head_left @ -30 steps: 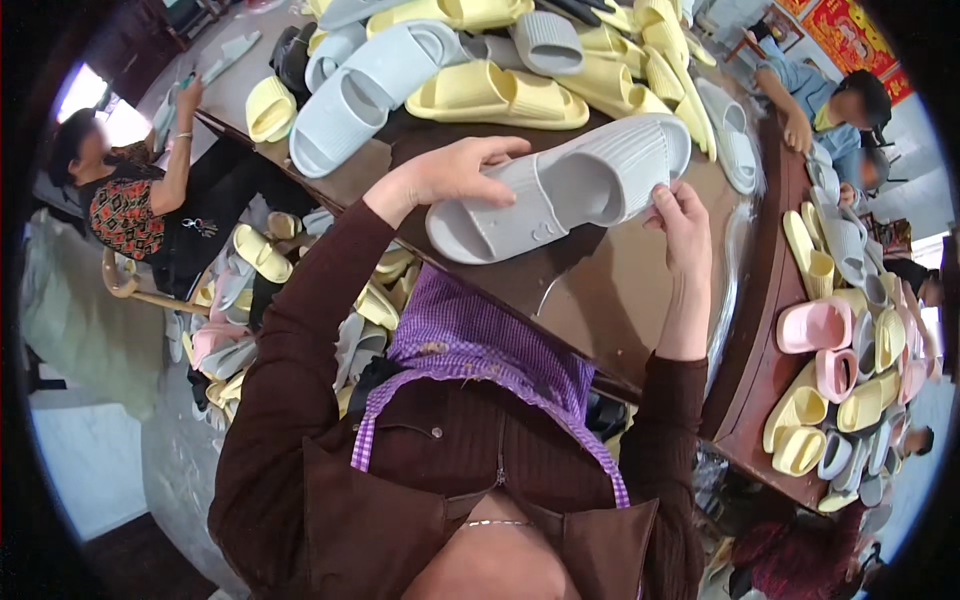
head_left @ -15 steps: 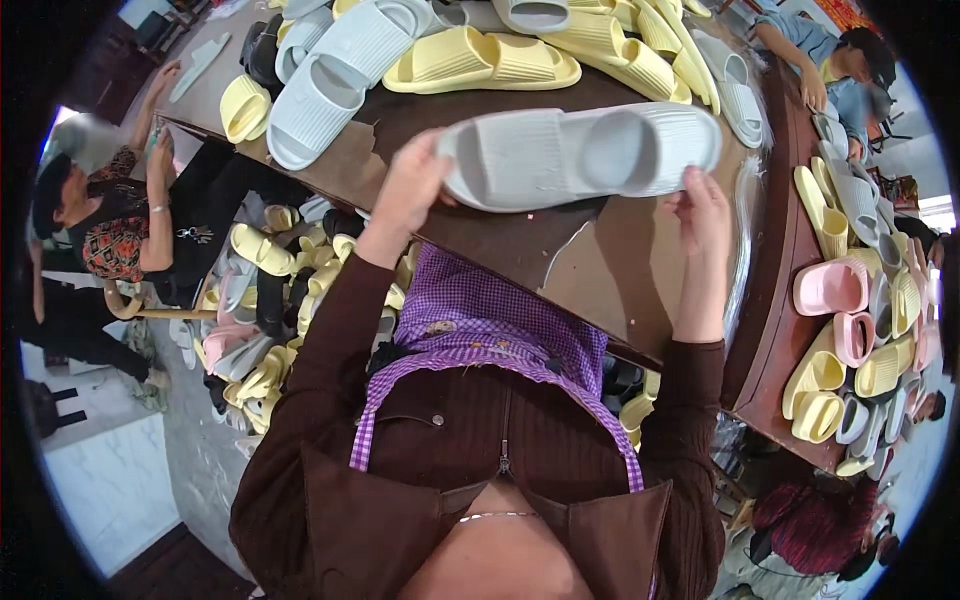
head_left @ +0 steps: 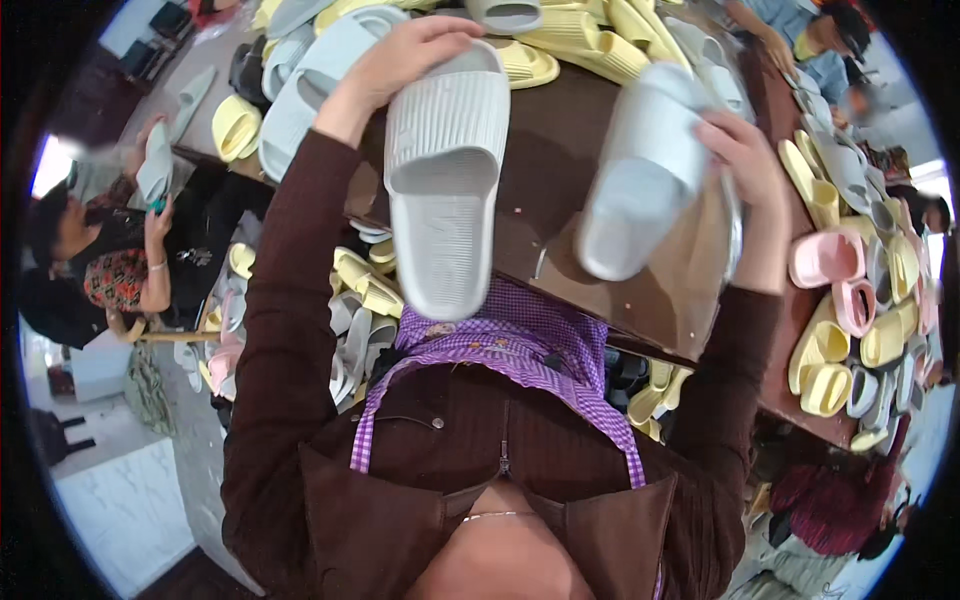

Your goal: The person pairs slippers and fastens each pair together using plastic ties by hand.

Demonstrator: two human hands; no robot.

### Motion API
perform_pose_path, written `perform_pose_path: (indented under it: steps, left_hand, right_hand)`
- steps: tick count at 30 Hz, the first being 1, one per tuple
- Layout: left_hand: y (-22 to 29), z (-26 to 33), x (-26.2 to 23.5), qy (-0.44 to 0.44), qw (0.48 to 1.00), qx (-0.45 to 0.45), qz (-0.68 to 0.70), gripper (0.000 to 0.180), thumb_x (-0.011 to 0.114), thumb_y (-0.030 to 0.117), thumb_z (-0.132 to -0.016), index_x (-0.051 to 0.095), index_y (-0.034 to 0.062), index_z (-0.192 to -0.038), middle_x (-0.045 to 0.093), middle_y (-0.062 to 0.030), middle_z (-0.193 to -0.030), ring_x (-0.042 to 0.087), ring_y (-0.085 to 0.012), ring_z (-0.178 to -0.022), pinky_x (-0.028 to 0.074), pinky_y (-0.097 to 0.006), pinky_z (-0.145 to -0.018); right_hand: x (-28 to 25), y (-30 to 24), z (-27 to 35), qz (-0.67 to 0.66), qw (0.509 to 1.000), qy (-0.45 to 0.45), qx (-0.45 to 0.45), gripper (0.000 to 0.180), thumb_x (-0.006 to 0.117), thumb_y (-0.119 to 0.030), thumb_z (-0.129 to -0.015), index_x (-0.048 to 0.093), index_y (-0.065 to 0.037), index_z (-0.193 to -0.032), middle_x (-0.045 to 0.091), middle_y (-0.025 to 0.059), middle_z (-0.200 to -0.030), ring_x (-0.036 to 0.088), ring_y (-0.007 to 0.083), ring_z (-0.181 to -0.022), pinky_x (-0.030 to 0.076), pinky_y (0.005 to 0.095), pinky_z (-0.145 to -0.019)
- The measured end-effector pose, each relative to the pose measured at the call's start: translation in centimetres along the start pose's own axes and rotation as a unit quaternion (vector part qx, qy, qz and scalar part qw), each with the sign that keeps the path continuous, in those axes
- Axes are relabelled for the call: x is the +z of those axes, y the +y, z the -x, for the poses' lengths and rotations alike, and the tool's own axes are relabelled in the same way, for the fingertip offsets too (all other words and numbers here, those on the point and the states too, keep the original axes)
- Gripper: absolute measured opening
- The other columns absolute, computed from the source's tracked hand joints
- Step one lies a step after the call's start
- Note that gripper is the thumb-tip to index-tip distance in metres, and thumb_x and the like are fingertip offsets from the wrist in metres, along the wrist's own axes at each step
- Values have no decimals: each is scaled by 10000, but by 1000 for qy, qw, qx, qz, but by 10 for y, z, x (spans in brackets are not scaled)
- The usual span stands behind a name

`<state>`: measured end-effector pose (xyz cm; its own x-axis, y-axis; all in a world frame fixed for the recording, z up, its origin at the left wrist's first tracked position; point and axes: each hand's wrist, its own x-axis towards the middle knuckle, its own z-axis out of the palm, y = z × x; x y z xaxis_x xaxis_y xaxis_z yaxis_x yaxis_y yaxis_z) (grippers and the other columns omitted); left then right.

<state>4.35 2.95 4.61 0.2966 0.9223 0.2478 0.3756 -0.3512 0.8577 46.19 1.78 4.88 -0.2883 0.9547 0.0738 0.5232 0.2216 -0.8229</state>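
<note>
My left hand [head_left: 405, 62] grips a light grey slide slipper [head_left: 446, 245] at its toe end. That slipper hangs heel-down with its ribbed strap facing me, its heel just past the table's near edge. Off to the right, my right hand [head_left: 745, 150] holds a second pale grey slipper [head_left: 625, 215] by its side, near the strap. This second one tilts over the brown tabletop [head_left: 548, 150] and is smeared by motion. My left fingertips curl over the toe; part of my right fingers is hidden behind the other slipper.
Grey slippers [head_left: 300, 110] and yellow slippers [head_left: 590, 40] are piled along the table's far side. A side table [head_left: 800, 400] at right bears pink, yellow and grey slippers. More lie below at left. Co-workers sit at left, where one person's hand [head_left: 157, 225] holds a green tool, and at far right.
The two grey slippers, held end to end across the table before, are now apart, one in each hand. Both have swung heel-down. The co-worker at left has raised a grey slipper.
</note>
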Motion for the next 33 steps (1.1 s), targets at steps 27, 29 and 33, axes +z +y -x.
perform_pose_path:
  steps: [27, 29, 33]
  left_hand:
    - [-69, 68, 98, 112, 952, -11, -284, 441, 518, 76, -810, 483, 58, -1249, 496, -166, -1205, 497, -368, -1069, 423, -414, -896]
    - [-68, 56, 110, 147, 950, 5, -274, 448, 505, 61, -805, 481, 63, -1252, 505, -164, -1187, 511, -365, -1044, 436, -416, -873]
    - [-67, 42, 130, 158, 949, -24, -271, 436, 467, -8, -782, 502, 6, -1217, 516, -201, -1181, 501, -356, -1097, 405, -382, -929]
  right_hand:
    - [0, 143, 49, 464, 829, 283, 132, 165, 628, -165, -750, 644, -22, -830, 620, 203, -878, 586, 368, -853, 483, 424, -761]
    - [-1, 146, 52, 432, 828, 344, 92, 151, 602, -158, -770, 638, -19, -815, 621, 205, -876, 591, 362, -855, 485, 427, -761]
    - [1, 148, 56, 403, 844, 324, 145, 149, 565, -150, -797, 631, -20, -827, 617, 207, -889, 595, 355, -862, 483, 436, -762]
